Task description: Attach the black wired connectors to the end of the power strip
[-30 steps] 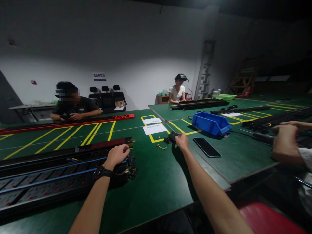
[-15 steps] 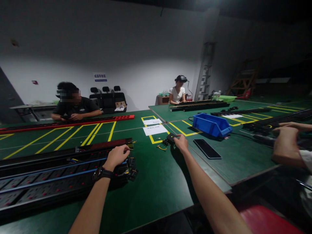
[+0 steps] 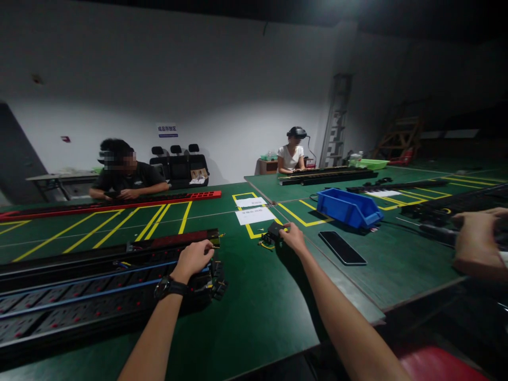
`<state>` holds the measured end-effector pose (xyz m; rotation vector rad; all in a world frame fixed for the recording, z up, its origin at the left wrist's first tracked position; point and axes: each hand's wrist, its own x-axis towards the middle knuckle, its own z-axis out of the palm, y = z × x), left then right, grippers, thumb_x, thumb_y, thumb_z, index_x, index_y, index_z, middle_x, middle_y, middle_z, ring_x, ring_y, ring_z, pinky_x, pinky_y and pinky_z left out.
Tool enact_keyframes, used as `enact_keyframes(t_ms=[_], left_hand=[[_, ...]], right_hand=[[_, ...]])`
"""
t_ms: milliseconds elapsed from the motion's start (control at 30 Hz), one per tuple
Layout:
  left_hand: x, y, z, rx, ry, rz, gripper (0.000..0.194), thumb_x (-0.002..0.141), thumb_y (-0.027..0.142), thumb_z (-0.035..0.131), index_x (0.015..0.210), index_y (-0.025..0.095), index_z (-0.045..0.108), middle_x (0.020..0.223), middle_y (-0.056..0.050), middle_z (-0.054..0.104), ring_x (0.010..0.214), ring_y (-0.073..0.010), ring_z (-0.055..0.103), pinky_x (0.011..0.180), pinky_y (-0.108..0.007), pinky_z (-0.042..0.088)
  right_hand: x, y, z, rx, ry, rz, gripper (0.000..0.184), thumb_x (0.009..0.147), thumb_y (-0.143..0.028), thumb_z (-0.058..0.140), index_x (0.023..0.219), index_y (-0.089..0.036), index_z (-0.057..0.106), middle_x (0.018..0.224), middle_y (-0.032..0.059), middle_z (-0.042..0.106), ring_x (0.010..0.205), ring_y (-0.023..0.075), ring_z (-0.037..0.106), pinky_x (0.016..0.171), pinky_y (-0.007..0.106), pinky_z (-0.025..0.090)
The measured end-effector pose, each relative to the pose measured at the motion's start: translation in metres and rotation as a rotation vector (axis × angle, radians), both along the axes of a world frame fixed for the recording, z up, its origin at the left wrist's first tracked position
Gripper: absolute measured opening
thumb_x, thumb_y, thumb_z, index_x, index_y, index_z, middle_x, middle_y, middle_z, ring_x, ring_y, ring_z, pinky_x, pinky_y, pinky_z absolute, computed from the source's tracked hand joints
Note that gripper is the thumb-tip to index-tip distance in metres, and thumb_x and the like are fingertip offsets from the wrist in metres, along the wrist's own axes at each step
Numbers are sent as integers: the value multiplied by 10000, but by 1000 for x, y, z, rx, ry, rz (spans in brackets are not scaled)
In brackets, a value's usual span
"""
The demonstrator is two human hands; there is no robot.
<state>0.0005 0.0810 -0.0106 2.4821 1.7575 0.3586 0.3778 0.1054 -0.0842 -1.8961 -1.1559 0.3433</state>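
My left hand, with a black watch on its wrist, lies over the right end of the long black power strips. Its fingers are curled together at the end of the back strip; the fingertips are partly hidden. Small black plug-like parts and short wires stick out beside that hand. Over the table my right hand pinches a small black block between thumb and fingers. Just left of the block are small black parts with a yellow wire.
Printed white sheets lie beyond my right hand. To its right are a phone and a blue bin. A co-worker's hand reaches in at far right. Two people sit across the green table; a red strip lies before one.
The block in my right hand has turned and shifted slightly left towards the small wired parts. My left hand stays at the strip's end. The whole view has shifted a little.
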Motion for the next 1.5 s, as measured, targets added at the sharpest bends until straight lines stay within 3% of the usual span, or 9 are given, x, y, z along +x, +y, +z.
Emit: enact_keyframes(t_ms=[400,600,700,833,1100,1300,1500], left_hand=[[1,-1,-2,17,1,9,288,925,406,503,1091,293,709,1141,-11,774,1063,-256,708,824,-322,519],[0,0,-4,16,-13,10,296,922,413,505,1094,290,711,1135,-17,775,1082,-270,703,846,-340,524],[0,-1,-4,19,-7,11,316,935,426,476,1082,290,721,1129,-28,774,1075,-282,701,837,-351,526],[1,-1,-4,18,-2,12,357,961,418,418,1081,291,729,1137,-43,769,1066,-286,701,841,-359,525],[1,0,-7,28,-9,23,328,939,352,449,1093,302,734,1141,-41,772,1067,-280,707,867,-361,528],[3,-3,-5,42,-14,21,333,935,316,456,1114,292,736,1133,-51,774,1063,-272,713,863,-343,528],[2,-2,-5,33,0,27,310,940,332,463,1089,300,733,1118,-45,777,1048,-258,716,849,-326,525]], right_hand=[[1,10,-14,79,15,128,274,790,-249,598,1053,-175,619,715,50,696,661,209,643,641,291,410],[-5,4,-4,220,40,168,240,766,-240,613,998,-179,626,706,62,710,640,208,633,612,291,404],[-24,-3,10,361,-9,205,228,809,-278,581,1013,-181,615,714,53,703,634,192,629,617,285,408],[-71,-13,22,440,-76,349,226,834,-287,563,1033,-186,596,702,13,681,615,176,617,614,268,399],[-165,-23,24,310,-326,589,230,873,-163,548,1096,-205,584,731,-1,654,673,175,602,617,248,336],[-191,-27,17,246,-316,622,250,881,-160,567,1123,-216,596,750,3,667,667,176,595,599,243,326],[-193,-23,4,236,-209,719,297,862,-138,570,1135,-203,671,862,35,733,746,184,645,674,245,419]])
